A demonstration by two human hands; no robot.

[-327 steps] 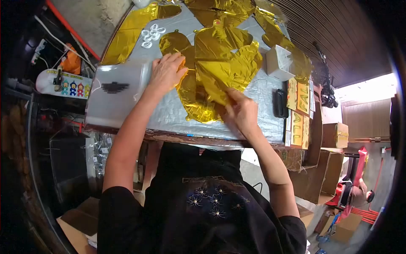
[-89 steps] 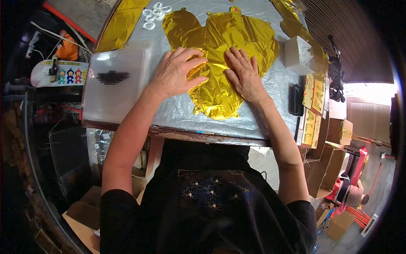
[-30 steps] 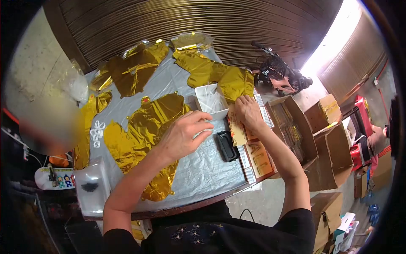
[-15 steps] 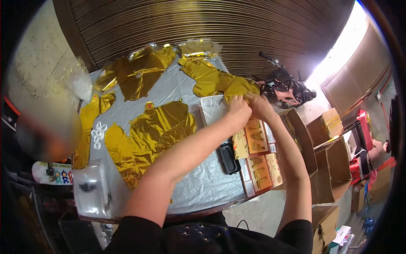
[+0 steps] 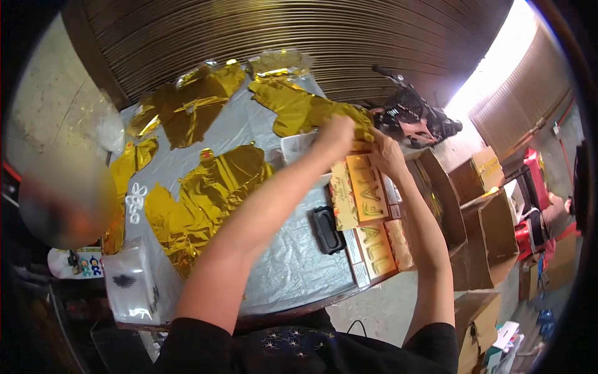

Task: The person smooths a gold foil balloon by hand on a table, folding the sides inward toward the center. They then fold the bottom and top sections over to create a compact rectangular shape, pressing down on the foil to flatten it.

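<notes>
At the far right part of the table, my left hand [image 5: 337, 138] is closed and a little blurred, over the right part of a flat gold foil balloon [image 5: 299, 111]; whatever its fingers hold is hidden. My right hand [image 5: 387, 156] pinches the right end of that balloon. Below my hands lie a package with gold letters reading FALL [image 5: 367, 187] and a second, similar package [image 5: 377, 254]. A white tray [image 5: 293, 149] sits partly under my left forearm. Beside the packages rests a black plastic case [image 5: 327, 230].
More flat gold foil balloons [image 5: 212, 193] cover the table's left and back. White rings [image 5: 135, 202] and a stack of clear plastic bags [image 5: 129, 280] lie at the left. Cardboard boxes [image 5: 489, 243] stand right of the table, with a bicycle [image 5: 414, 118] behind.
My left hand has moved left and up, away from my right hand. My right hand stays at the balloon's end. The whole view has shifted slightly.
</notes>
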